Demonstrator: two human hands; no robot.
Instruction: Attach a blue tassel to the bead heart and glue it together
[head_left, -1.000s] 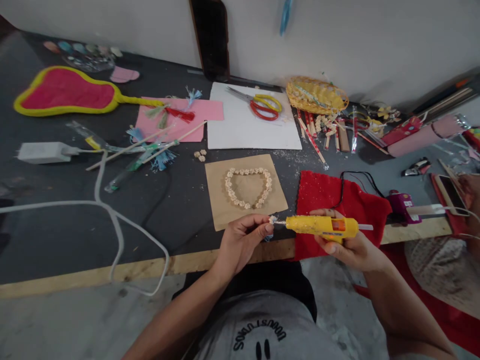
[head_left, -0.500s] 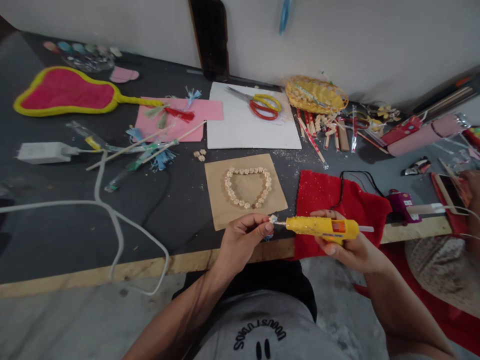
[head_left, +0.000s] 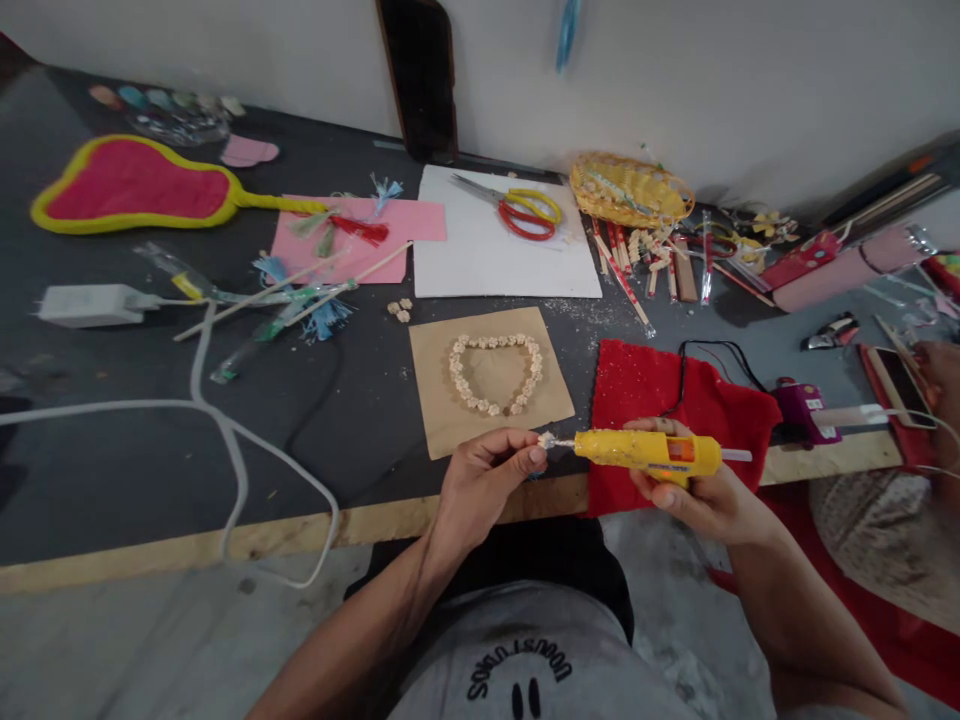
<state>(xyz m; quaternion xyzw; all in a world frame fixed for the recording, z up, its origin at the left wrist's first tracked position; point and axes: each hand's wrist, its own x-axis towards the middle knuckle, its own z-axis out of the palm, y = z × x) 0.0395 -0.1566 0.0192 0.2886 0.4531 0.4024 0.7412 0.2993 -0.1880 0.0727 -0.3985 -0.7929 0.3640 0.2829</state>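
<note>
My right hand (head_left: pixel 701 495) is wrapped round a yellow glue gun (head_left: pixel 637 452), whose metal nozzle points left. Between the thumb and fingers of my left hand (head_left: pixel 487 480) is a small pale flower-shaped piece (head_left: pixel 546 440), at the nozzle's tip. Just beyond my hands, a brown paper square (head_left: pixel 442 425) lies on the dark table. Small beige flower pieces (head_left: pixel 457 366) form a rounded, heart-like ring on that paper. A few similar loose pieces (head_left: pixel 403 309) sit left of the paper. Red felt (head_left: pixel 630 385) lies partly under the glue gun.
Scissors (head_left: pixel 529 215) rest on a white board (head_left: pixel 480 270). Behind are a wicker basket (head_left: pixel 630 190) and an upright phone (head_left: pixel 420 80). Cables (head_left: pixel 232 460) and a pink-yellow padded shape (head_left: pixel 142 185) lie left. Another person's hand (head_left: pixel 941 370) is at the far right.
The glue gun has shifted very slightly right, and its nozzle tip now meets the small piece in my left hand. Everything else looks nearly the same.
</note>
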